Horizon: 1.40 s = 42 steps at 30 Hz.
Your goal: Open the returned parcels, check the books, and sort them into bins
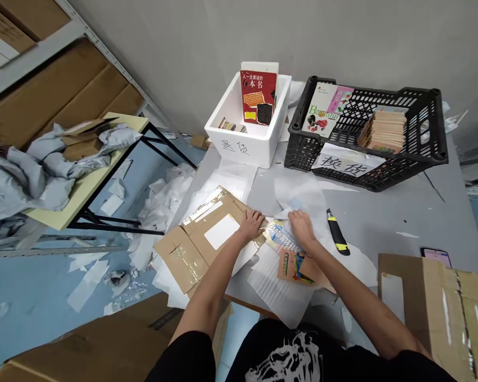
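My left hand (252,223) presses down with curled fingers on an opened brown cardboard mailer (207,233) that lies flat at the table's left edge. My right hand (301,225) grips white wrapping paper (302,199) over a colourful book (289,249) lying between my arms. More white paper spreads under the book toward the near edge. A black and yellow utility knife (337,232) lies just right of my right hand.
At the back stand a white foam box (242,143) with a red book (258,97) and a black plastic crate (366,159) holding books. A cardboard box (442,313) and a phone (436,256) sit at right. Torn paper litters the blue floor; a yellow side table (87,180) stands left.
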Each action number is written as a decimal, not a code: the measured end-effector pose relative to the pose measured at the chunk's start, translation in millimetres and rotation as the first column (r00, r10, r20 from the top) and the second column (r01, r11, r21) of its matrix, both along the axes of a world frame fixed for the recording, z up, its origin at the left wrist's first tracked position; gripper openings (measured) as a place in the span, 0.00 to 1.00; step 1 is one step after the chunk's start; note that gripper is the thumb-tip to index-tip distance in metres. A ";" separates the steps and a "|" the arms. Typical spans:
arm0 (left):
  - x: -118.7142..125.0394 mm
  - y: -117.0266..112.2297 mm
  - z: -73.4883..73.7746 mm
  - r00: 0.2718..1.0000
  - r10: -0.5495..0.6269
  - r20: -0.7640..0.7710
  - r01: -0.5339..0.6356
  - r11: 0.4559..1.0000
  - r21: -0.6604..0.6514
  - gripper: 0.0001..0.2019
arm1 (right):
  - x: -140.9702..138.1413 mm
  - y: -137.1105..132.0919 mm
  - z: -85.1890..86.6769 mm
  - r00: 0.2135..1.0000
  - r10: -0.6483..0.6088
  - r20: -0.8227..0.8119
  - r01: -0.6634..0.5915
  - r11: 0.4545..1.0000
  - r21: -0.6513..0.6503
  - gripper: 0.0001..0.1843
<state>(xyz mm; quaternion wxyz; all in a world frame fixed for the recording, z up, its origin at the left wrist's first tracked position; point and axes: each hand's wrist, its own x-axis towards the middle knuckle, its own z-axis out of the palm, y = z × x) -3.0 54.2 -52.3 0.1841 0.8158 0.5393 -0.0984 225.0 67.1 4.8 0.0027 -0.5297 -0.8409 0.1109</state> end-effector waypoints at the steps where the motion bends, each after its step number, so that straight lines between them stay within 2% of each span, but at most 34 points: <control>1: -2.0 -0.2 -0.2 1.000 -0.002 0.004 0.002 1.000 0.001 0.25 | 10.5 1.7 4.7 1.000 -0.024 0.013 0.023 0.999 0.026 0.13; 4: -8.7 1.4 1.6 1.000 -0.025 0.014 0.025 1.000 0.008 0.24 | 30.9 -5.8 9.7 0.999 0.019 0.051 -0.021 0.999 0.034 0.11; 8: -17.2 8.2 4.9 0.999 -0.051 -0.002 0.051 0.999 0.016 0.22 | 24.9 -40.7 -4.6 0.987 0.124 0.103 -0.115 0.989 -0.088 0.12; 13: -24.9 18.4 6.9 0.996 -0.076 -0.047 0.077 0.997 0.018 0.21 | 14.5 -77.5 -18.5 0.995 0.052 0.091 -0.044 0.995 -0.093 0.13; 16: -34.4 23.2 12.2 0.995 -0.057 -0.084 0.060 0.998 0.035 0.20 | 15.1 -91.0 -18.1 0.999 0.012 0.038 -0.008 0.996 -0.092 0.14; 19: -38.3 28.4 22.3 0.992 -0.008 -0.125 0.018 0.997 0.080 0.21 | 12.9 -102.5 -10.0 0.999 0.030 -0.045 -0.035 0.992 -0.121 0.19; 21: -26.1 28.8 31.3 0.992 0.032 -0.125 -0.012 0.988 0.157 0.22 | 13.1 -110.2 3.9 0.991 0.030 -0.132 -0.045 0.993 -0.113 0.23; 23: 3.4 21.3 40.4 0.998 0.017 -0.062 -0.001 0.970 0.243 0.23 | 21.9 -119.4 24.7 0.966 -0.004 -0.258 -0.016 0.997 -0.076 0.24; 25: 46.7 3.3 47.1 0.995 -0.088 0.045 0.071 0.954 0.291 0.23 | 46.0 -131.7 47.8 0.919 -0.071 -0.388 0.073 0.997 -0.010 0.23; 26: 69.9 -9.2 48.8 0.983 -0.156 0.095 0.122 0.948 0.295 0.24 | 64.7 -139.7 58.1 0.891 -0.135 -0.434 0.165 0.986 0.031 0.23; 27: 91.7 -22.8 49.0 0.963 -0.235 0.134 0.187 0.937 0.296 0.25 | 87.3 -149.1 66.7 0.859 -0.216 -0.464 0.282 0.956 0.077 0.23; 28: 110.3 -36.4 47.6 0.939 -0.307 0.154 0.253 0.921 0.296 0.26 | 112.9 -160.1 73.1 0.817 -0.325 -0.477 0.428 0.895 0.123 0.23; 29: 124.2 -48.5 44.5 0.920 -0.358 0.159 0.304 0.908 0.289 0.27 | 140.4 -172.5 77.1 0.761 -0.440 -0.477 0.573 0.800 0.177 0.23; 30: 132.6 -58.0 40.0 0.909 -0.388 0.151 0.339 0.901 0.271 0.28 | 168.2 -185.9 78.8 0.693 -0.551 -0.465 0.695 0.681 0.229 0.23; 32: 133.2 -66.3 28.4 0.920 -0.378 0.102 0.352 0.913 0.207 0.26 | 219.2 -213.4 76.2 0.536 -0.747 -0.394 0.843 0.449 0.295 0.26; 34: 119.3 -62.3 17.7 0.943 -0.330 0.045 0.322 0.937 0.135 0.24 | 257.8 -236.6 68.4 0.389 -0.872 -0.298 0.909 0.311 0.277 0.33; 36: 105.2 -54.0 13.8 0.945 -0.324 0.039 0.320 0.944 0.083 0.22 | 282.6 -251.5 59.2 0.290 -0.939 -0.185 0.948 0.256 0.187 0.38; 38: 105.9 -50.9 19.6 0.951 -0.301 0.077 0.295 0.952 0.080 0.21 | 297.4 -257.2 52.0 0.260 -0.961 -0.089 0.965 0.257 0.050 0.41; 40: 130.3 -57.7 33.7 0.953 -0.243 0.179 0.227 0.969 0.102 0.21 | 308.2 -256.1 48.8 0.269 -0.962 -0.045 0.958 0.273 -0.089 0.42; 42: 177.3 -73.1 51.2 0.919 -0.166 0.358 0.152 0.986 0.067 0.22 | 319.3 -251.7 49.1 0.265 -0.962 -0.057 0.943 0.271 -0.191 0.41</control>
